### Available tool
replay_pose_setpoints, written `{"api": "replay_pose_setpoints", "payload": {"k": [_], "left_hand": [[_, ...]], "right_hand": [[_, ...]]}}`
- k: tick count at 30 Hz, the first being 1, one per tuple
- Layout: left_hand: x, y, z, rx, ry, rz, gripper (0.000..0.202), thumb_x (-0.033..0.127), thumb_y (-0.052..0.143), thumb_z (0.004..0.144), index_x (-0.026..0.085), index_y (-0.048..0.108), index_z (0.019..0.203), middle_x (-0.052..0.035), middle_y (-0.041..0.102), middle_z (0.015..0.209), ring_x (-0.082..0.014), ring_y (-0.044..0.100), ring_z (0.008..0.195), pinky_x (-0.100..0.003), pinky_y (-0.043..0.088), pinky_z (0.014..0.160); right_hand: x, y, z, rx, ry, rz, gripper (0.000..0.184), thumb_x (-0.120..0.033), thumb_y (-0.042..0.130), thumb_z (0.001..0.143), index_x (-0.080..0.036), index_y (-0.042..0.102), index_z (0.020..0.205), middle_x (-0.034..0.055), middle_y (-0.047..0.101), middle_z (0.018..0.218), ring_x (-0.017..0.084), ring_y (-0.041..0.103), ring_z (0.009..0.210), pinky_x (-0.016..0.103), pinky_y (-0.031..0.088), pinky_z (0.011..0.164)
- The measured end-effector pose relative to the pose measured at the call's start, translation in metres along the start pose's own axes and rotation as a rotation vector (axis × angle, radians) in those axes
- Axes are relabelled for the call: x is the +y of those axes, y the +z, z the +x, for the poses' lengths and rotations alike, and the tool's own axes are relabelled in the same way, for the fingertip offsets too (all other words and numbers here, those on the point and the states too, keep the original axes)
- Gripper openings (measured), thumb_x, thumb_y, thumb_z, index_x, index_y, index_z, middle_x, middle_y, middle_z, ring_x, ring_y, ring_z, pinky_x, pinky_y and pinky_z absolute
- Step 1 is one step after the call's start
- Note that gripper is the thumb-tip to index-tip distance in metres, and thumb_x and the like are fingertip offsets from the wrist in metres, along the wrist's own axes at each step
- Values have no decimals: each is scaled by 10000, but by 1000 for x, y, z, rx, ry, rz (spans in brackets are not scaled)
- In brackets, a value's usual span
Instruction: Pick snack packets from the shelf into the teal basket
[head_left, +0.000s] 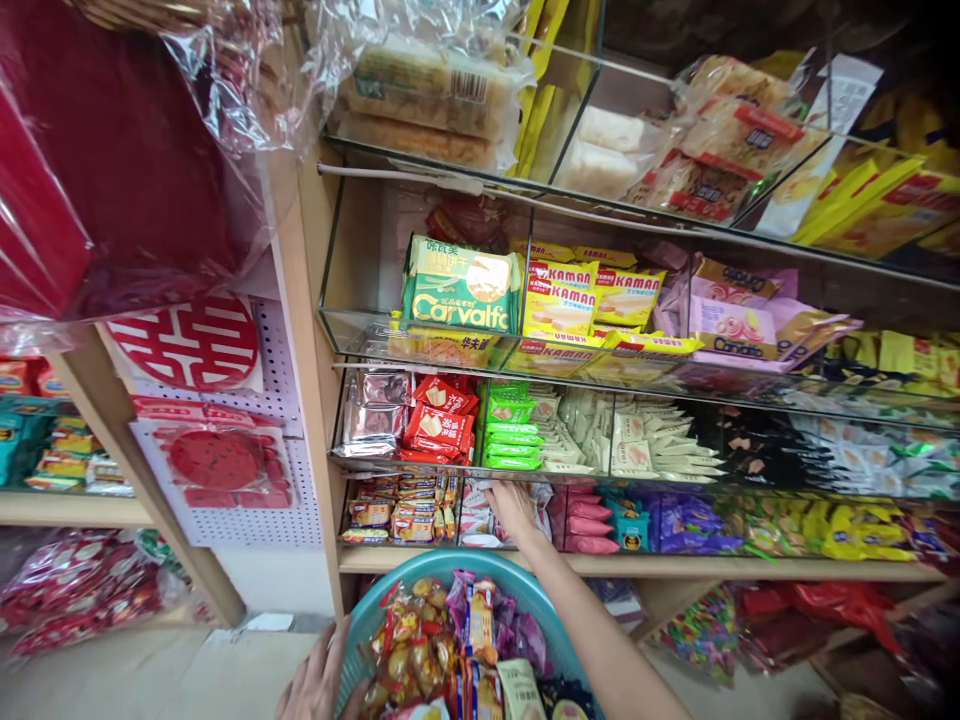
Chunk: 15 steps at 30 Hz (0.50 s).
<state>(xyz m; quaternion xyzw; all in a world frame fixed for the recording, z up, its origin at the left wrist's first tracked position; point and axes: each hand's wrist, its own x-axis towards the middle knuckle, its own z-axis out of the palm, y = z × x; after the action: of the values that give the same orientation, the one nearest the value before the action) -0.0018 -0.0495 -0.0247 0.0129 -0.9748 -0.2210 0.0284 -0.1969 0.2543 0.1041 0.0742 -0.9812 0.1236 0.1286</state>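
My right hand [512, 507] reaches into the bottom glass shelf compartment, its fingers among white and pink snack packets [480, 525]; the fingertips are hidden behind the packets. My left hand [319, 685] grips the left rim of a teal plastic basket [420, 568] low in the view. The basket is heaped with small wrapped snacks [442, 650] in yellow, purple and orange packets.
Glass-fronted shelves [600, 385] hold rows of biscuit and wafer packs: a green Carvalfo pack [459, 290], yellow Kaman packs [562, 295], red and green sachets below. A wooden upright [300, 350] separates them from red decorations [187, 345] and another shelf at left.
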Motion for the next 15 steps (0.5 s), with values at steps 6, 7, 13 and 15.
{"api": "replay_pose_setpoints", "payload": {"k": [6, 7, 13, 15], "left_hand": [[5, 3, -1, 55, -57, -2, 633, 524, 318, 843, 223, 375, 1397, -92, 480, 1402, -281, 512, 1219, -446, 470, 944], [6, 1, -1, 38, -58, -9, 636, 527, 323, 838, 224, 380, 1394, -92, 476, 1406, -285, 514, 1216, -452, 470, 943], [7, -2, -1, 32, -36, -51, 628, 521, 329, 841, 212, 396, 1384, -100, 491, 1391, -278, 522, 1203, -454, 462, 960], [4, 4, -1, 64, -36, -46, 630, 522, 320, 846, 212, 382, 1392, -97, 491, 1390, -277, 519, 1204, -455, 455, 968]], "right_hand": [[-7, 2, 0, 5, -27, -114, 258, -145, 451, 844, -172, 666, 984, 170, 690, 961, 282, 638, 917, 382, 433, 853], [-7, 3, -1, 10, -31, -122, 264, -141, 448, 845, -172, 663, 996, 171, 686, 964, 284, 635, 925, 385, 431, 861], [-1, 0, -13, 52, -79, -145, 396, -115, 478, 818, -151, 565, 1202, 187, 583, 1212, 315, 514, 1153, 451, 332, 1018], [4, -1, -19, 70, -106, -143, 447, -112, 485, 809, -156, 522, 1253, 167, 547, 1274, 314, 455, 1215, 460, 305, 1043]]}}
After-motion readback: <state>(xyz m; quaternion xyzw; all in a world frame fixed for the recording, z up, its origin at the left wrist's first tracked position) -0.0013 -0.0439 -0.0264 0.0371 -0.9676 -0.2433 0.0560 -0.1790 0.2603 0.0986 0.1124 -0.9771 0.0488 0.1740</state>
